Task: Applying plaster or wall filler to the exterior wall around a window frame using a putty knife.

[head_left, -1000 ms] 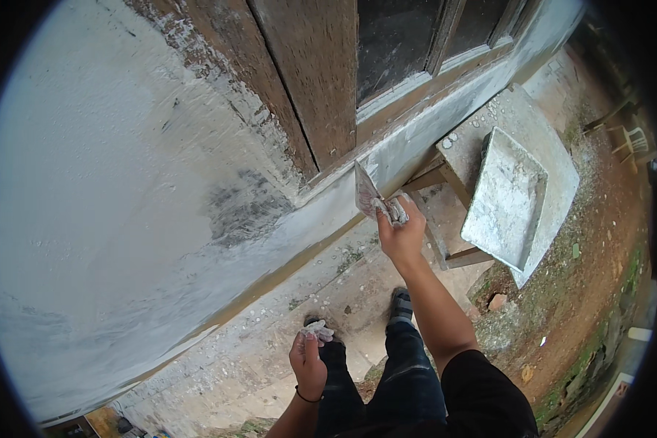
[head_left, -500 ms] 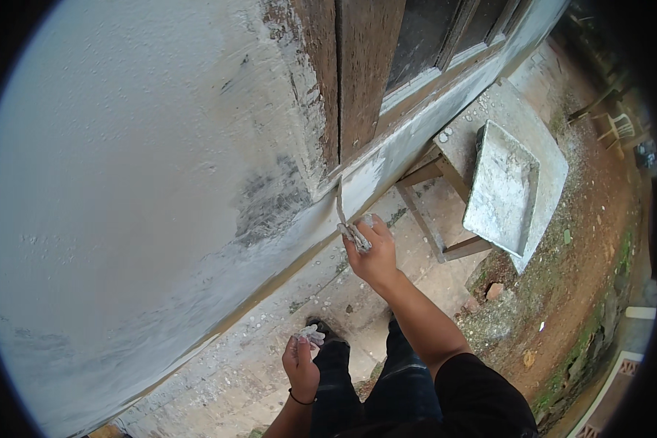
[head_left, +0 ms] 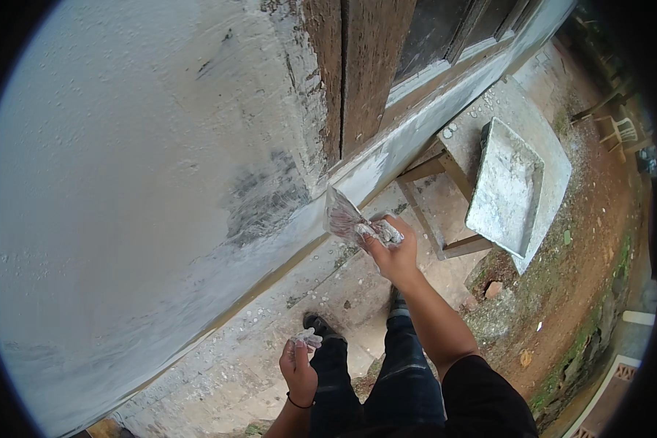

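**Scraper held against the wall**

A flat scraper (head_left: 343,214) is gripped tightly by the right hand (head_left: 393,252), its blade pressed to the grey wall (head_left: 124,182) near the bottom edge. A small white lump (head_left: 306,339) is pinched in the left hand (head_left: 298,369).

The single head-worn fisheye view looks steeply down along the plastered wall (head_left: 124,182), close beside it, with the ground and the mortar tray (head_left: 507,190) right of that wall.

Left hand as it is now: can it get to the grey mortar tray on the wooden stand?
Probably not without a step. The left hand hangs low by the legs, fingers caked in plaster, and the tray sits far right, beyond the right hand holding the trowel.
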`<state>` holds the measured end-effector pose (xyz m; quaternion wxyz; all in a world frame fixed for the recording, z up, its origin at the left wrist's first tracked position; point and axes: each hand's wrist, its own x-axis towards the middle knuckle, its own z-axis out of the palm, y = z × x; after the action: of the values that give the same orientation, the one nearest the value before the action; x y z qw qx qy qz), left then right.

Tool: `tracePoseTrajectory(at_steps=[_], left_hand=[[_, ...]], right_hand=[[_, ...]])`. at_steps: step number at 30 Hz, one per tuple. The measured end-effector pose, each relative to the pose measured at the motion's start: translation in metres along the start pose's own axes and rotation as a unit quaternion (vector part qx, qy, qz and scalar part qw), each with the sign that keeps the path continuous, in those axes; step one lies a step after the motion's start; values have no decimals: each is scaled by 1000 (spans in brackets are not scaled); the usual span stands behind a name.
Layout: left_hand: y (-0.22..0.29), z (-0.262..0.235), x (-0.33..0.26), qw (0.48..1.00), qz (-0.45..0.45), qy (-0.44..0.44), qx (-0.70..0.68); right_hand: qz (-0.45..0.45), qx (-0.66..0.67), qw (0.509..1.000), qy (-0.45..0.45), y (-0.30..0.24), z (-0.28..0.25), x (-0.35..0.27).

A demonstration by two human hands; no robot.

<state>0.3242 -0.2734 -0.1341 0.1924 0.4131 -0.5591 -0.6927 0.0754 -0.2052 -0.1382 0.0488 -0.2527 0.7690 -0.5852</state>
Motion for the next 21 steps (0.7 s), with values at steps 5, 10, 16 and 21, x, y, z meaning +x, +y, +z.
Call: tracePoseTrajectory(at_steps=[5,10,16,21], left_hand=[[-5,16,-5,999,-17,36,2],[-2,41,-8,999,-10,37,0],[7,61,-8,999,0,45,-2],[2,53,-6,999,11,42,-6]], right_hand=[[-56,-12,998,-20,18,-20,33],[64,113,991,-13,38,-38,38],[15,44,997,60,31,-46,40],[-142,-89,982,92,20,-9,24]])
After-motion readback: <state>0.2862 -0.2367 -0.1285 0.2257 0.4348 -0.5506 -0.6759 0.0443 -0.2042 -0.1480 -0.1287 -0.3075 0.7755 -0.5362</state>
